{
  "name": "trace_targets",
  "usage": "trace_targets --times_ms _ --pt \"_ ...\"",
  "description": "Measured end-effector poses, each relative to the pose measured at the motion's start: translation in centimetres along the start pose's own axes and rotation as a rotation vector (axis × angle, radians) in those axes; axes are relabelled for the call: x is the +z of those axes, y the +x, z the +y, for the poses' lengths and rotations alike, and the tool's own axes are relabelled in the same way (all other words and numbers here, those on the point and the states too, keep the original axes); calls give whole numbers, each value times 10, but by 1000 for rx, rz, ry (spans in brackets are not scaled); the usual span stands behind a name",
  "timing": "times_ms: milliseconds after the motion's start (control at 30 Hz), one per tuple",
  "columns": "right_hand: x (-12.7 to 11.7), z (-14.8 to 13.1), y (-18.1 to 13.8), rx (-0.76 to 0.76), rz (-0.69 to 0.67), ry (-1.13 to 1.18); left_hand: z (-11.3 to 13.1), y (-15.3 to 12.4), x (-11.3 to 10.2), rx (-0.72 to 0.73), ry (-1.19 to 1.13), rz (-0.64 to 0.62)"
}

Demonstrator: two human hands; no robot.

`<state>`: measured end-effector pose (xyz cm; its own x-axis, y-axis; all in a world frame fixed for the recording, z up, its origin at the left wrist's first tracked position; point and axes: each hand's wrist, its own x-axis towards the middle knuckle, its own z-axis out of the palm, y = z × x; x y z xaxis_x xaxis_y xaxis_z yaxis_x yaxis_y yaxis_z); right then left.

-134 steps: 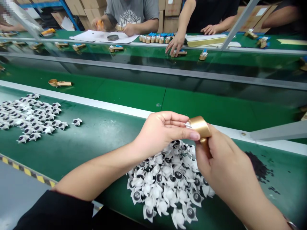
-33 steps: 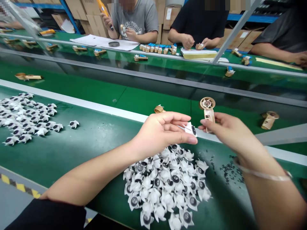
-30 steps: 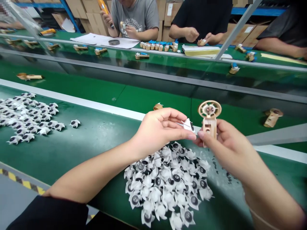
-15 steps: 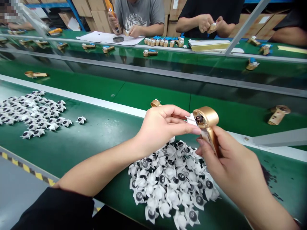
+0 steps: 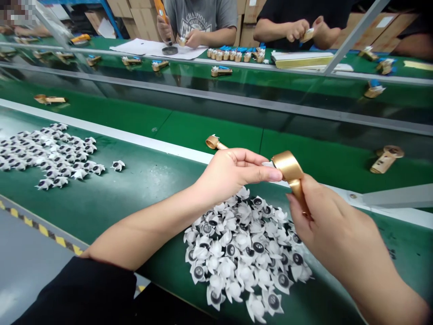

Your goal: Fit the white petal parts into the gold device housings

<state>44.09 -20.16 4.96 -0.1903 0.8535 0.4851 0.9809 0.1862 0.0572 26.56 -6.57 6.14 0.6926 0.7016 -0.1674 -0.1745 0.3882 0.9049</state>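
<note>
My right hand (image 5: pixel 324 225) grips the handle of a small gold fan housing (image 5: pixel 288 168), its round head turned toward my left hand. My left hand (image 5: pixel 233 174) is closed in a pinch on a white fan blade (image 5: pixel 269 164), pressing it into the open face of the housing; only a sliver of the blade shows. Both hands hover above a pile of white fan blades with dark hubs (image 5: pixel 243 248) on the green work surface (image 5: pixel 135 189).
A second spread of white blades (image 5: pixel 47 153) lies at the left. Gold housings rest on the conveyor belt (image 5: pixel 216 143) (image 5: pixel 385 159) (image 5: pixel 50 99). Across the belt other people's hands (image 5: pixel 297 29) work at a bench with small parts (image 5: pixel 233 55) and papers. A yellow-black striped edge (image 5: pixel 40 228) borders the near left.
My right hand picked a gold housing off the belt and turned its open face toward my left hand. My left hand has pushed the white blade into it, so the blade is nearly hidden.
</note>
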Motion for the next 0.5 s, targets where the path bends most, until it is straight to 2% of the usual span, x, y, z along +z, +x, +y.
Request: trace_targets --times_ms 133,233,300,367,400,433,500 --pt "-1 -4 0 -18 10 47 -2 3 1 -130 -69 -15" --pt "3 -2 -1 29 -29 137 0 3 0 -140 18 -23" --pt "14 11 0 113 -97 198 2 5 -4 -92 248 -16" --pt "32 34 4 271 -172 154 5 7 -12 3 628 -9" --pt "42 49 7 353 -207 101 7 9 -17 59 826 -44" --pt "53 65 10 425 -238 48 9 11 -21 105 991 -117" --pt "70 96 16 500 -311 3 9 16 -28 138 1171 -352"
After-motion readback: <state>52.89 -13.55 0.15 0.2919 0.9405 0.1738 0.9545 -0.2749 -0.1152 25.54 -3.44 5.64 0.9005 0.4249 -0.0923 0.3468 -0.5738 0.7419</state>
